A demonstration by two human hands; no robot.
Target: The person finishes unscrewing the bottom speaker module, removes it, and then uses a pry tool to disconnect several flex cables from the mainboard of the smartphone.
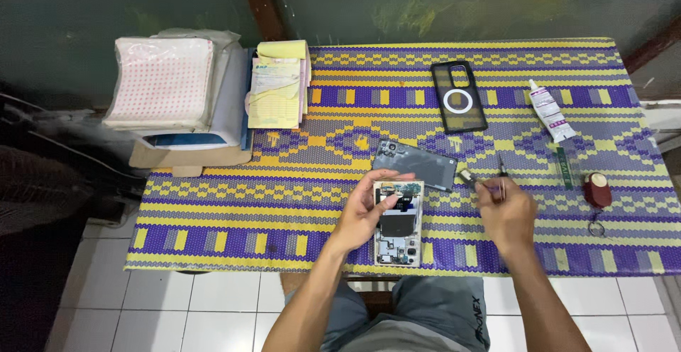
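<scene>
Two hands on the worktop (284, 203): left hand (365, 210) grips an opened phone (399, 224); right hand (505, 214) pinches tweezers (501, 176) just beside it.

A table (298, 182) under a woven mat (567, 253) in purple and yellow fills the middle of the view. Beyond the hands stands a dark green wall (397, 4), stained yellow in places, crossed by 2 reddish-brown beams (261, 1). Below the hands, the floor (206, 309) is white tile with grey joints. Far left of the hands it is dim.
</scene>
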